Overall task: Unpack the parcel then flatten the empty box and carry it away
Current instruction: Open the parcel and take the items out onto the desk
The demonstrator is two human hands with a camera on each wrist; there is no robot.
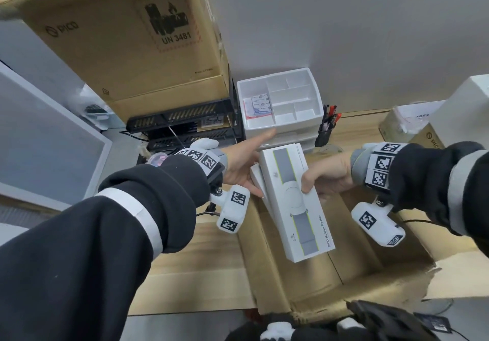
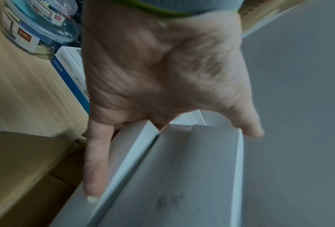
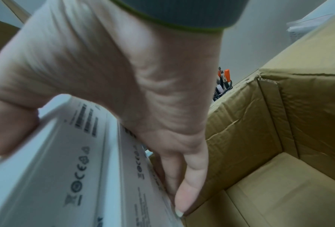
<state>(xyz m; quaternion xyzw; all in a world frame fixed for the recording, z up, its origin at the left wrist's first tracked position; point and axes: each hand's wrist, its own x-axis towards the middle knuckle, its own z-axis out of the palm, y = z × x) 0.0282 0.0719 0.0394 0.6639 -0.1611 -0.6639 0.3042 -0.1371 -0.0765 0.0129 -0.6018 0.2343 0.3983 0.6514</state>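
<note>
Over the open brown parcel box [image 1: 264, 261] I hold a stack of long white PICO Motion Tracker boxes [image 1: 293, 203]. My right hand [image 1: 328, 176] grips the stack's right side, thumb on the top box and fingers curled underneath. My left hand [image 1: 243, 166] lies against the stack's far left end with straight, spread fingers. In the left wrist view the stack [image 2: 182, 176] butts into the palm of the left hand [image 2: 162, 69], between little finger and thumb. The right wrist view shows the right hand [image 3: 133, 76] on the stack [image 3: 81, 169] and the parcel box's bare inside [image 3: 279, 176].
A big PICO carton [image 1: 127, 36] sits on a black rack [image 1: 185, 121] at the back left. A white drawer organiser [image 1: 285, 102] and a black pen pot [image 1: 324, 131] stand behind the stack. More cartons [image 1: 423, 129] are at the right. A clear tub [image 2: 42, 26] and an Anker box [image 2: 69, 76] lie on the wooden desk.
</note>
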